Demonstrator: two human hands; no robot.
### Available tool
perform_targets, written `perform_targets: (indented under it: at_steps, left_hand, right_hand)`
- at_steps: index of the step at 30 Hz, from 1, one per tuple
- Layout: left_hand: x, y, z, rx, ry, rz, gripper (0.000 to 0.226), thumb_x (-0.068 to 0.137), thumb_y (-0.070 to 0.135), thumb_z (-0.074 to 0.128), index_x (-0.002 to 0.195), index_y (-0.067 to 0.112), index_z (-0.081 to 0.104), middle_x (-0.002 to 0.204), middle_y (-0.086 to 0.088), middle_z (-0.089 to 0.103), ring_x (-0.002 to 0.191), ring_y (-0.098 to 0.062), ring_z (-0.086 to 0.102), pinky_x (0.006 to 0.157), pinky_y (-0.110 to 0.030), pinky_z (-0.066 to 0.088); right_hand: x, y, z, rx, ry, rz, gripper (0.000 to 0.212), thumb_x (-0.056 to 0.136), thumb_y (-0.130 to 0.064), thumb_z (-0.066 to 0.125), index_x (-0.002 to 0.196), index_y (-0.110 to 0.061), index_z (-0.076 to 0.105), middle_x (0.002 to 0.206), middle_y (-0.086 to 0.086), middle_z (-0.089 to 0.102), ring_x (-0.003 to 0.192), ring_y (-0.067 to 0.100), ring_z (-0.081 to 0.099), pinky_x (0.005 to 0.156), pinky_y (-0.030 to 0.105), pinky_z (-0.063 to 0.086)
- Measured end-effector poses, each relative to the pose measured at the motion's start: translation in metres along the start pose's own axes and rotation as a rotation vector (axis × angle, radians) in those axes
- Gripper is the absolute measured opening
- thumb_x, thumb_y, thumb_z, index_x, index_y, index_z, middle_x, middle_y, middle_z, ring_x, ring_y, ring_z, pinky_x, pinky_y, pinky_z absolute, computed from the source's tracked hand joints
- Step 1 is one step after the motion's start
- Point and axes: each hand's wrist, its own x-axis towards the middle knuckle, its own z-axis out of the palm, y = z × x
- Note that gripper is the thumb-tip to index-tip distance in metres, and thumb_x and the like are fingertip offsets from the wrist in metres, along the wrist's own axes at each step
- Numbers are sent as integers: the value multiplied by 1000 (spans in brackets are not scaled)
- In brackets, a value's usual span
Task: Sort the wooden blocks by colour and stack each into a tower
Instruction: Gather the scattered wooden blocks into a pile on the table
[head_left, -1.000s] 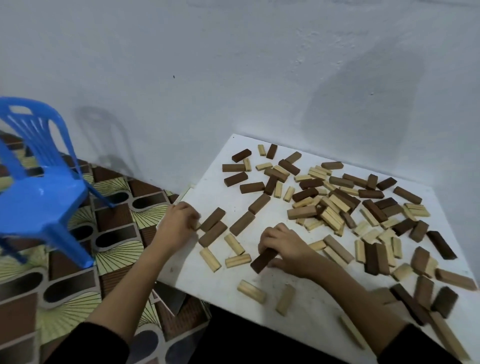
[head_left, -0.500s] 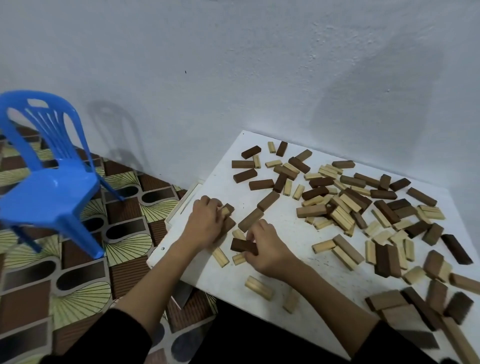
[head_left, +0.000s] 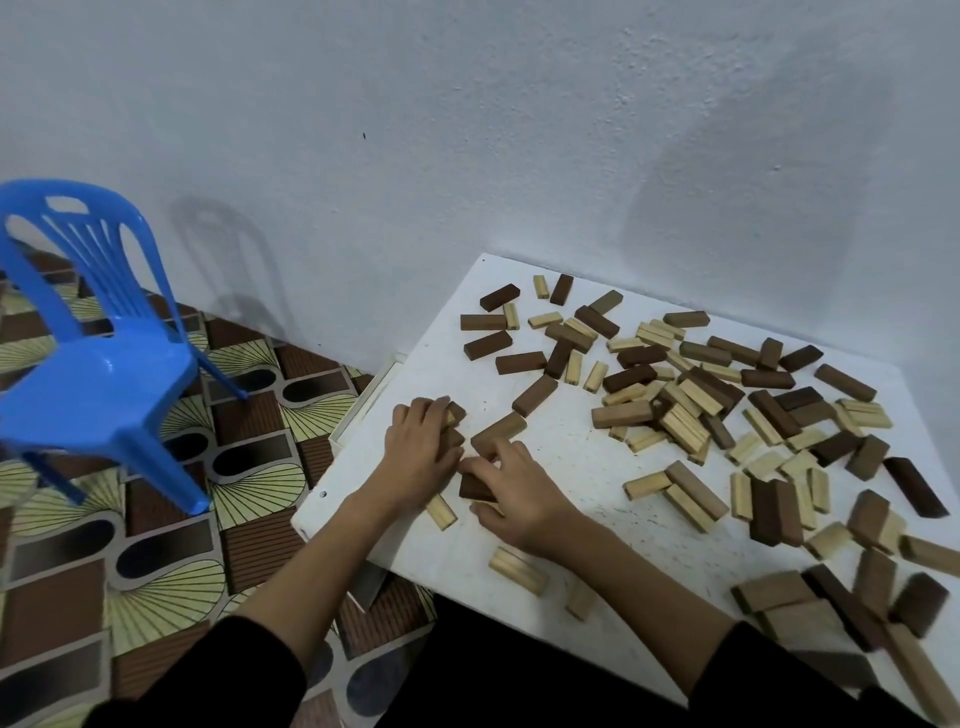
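Several wooden blocks in dark brown, mid brown and pale wood lie scattered over the white table (head_left: 582, 467), thickest at the right (head_left: 691, 410). My left hand (head_left: 421, 452) curls over a small group of brown blocks (head_left: 456, 415) near the table's left edge. My right hand (head_left: 514, 493) grips a dark brown block (head_left: 472, 488) and holds it against that group. A mid-brown block (head_left: 498, 431) lies just above my right fingers.
A blue plastic chair (head_left: 98, 364) stands on the patterned floor to the left of the table. The wall runs close behind the table. Pale blocks (head_left: 517, 569) lie near the front edge, by my right wrist.
My right hand has carried the dark brown block leftward to the group under my left hand. My left hand has shifted slightly right onto those blocks. The camera has moved closer.
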Motion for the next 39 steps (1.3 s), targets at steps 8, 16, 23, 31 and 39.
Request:
perform_targets:
  at_steps: [8, 16, 23, 31, 39]
  left_hand:
    - [3, 10, 2, -123, 37, 24, 55, 95, 28, 52, 144, 14, 30, 143, -7, 34, 124, -21, 26, 100, -31, 27]
    - [50, 92, 24, -197, 59, 257, 54, 91, 20, 58, 139, 7, 38, 138, -14, 40, 122, -28, 32, 102, -34, 29]
    - [94, 174, 68, -174, -39, 330, 55, 96, 24, 51, 144, 7, 30, 144, -15, 36, 128, -31, 30, 102, -33, 21]
    - [103, 170, 84, -62, -207, 416, 66, 99, 30, 44, 151, 7, 10, 158, -12, 11, 146, -27, 9, 118, -35, 7]
    - [63, 110, 32, -202, -155, 321, 59, 94, 18, 54, 147, 10, 28, 151, -9, 28, 140, -27, 21, 114, -37, 20]
  right_hand:
    - [-5, 9, 1, 134, 86, 27, 37, 86, -13, 54, 123, -13, 52, 118, 10, 43, 105, 24, 35, 88, 36, 40]
    - [-34, 83, -64, 151, 380, 319, 38, 85, -16, 58, 122, -10, 57, 112, 12, 45, 103, 21, 36, 90, 34, 36]
    - [-47, 159, -85, 57, 526, 583, 44, 77, -20, 50, 116, -2, 61, 109, 24, 53, 101, 41, 48, 86, 38, 35]
    - [-51, 173, -70, -75, 333, 554, 78, 82, -49, 13, 143, -6, 35, 154, 13, 25, 143, 32, 19, 113, 54, 11]
    - [-69, 108, -66, 5, 517, 181, 36, 89, -17, 48, 123, -7, 57, 140, 15, 44, 129, 27, 34, 105, 43, 32]
